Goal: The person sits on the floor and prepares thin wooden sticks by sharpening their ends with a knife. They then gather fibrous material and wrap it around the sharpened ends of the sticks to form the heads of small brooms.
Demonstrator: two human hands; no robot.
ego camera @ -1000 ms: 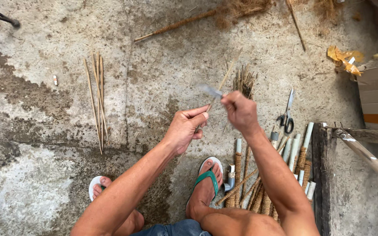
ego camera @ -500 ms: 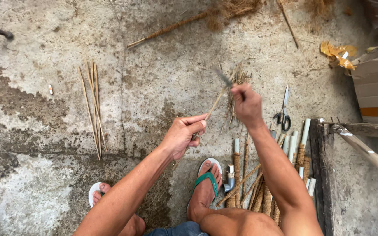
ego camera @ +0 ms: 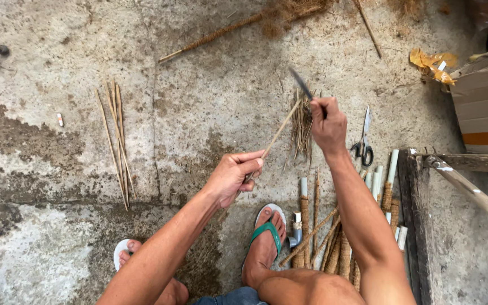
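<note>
Your left hand is pinching a thin stick. Your right hand is gripping a knife at the stick's far end, above the fibre tuft.

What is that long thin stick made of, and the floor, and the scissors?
The stick looks like pale, dry split bamboo or wood, matte tan. The floor looks like rough concrete, grey, cracked and stained. The scissors seem to have shiny metal blades and black handles, probably plastic.
</note>
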